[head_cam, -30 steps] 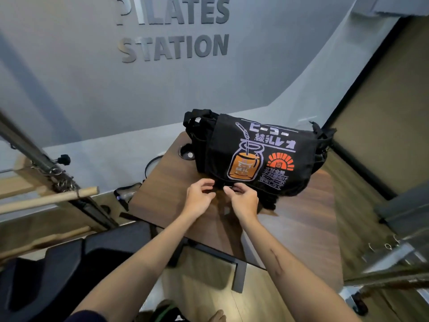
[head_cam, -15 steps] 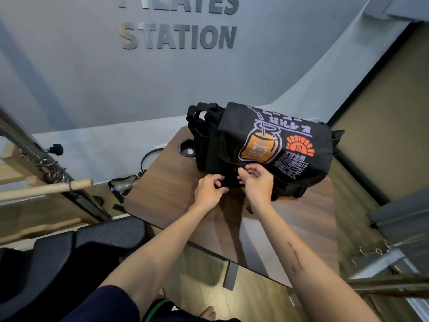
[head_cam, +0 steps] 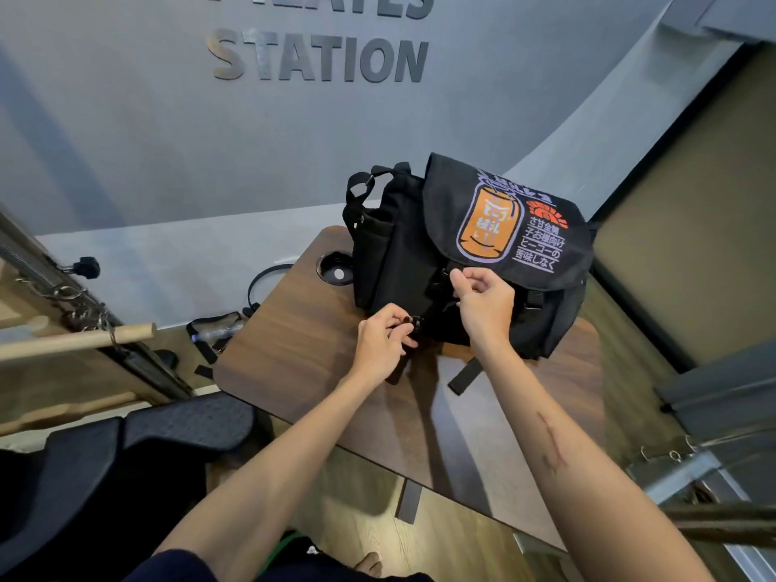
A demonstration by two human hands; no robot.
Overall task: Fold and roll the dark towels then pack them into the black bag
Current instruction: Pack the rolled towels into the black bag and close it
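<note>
The black bag with an orange can print on its flap stands on the dark wooden table. My left hand pinches a small buckle on a strap at the bag's lower front. My right hand pinches the strap end under the flap's lower edge, lifting the flap a little. A loose black strap trails onto the table between my wrists. No dark towel is visible; the bag's inside is hidden.
A round cable hole is in the table's far left corner. A black padded seat is at lower left, a wooden bar and metal frame at left, and grey equipment at right. A grey wall stands behind.
The flap has been raised and the two buckle halves have come apart: my right hand went up with the flap's strap, my left stayed low on the bag's front. The view moved closer.
</note>
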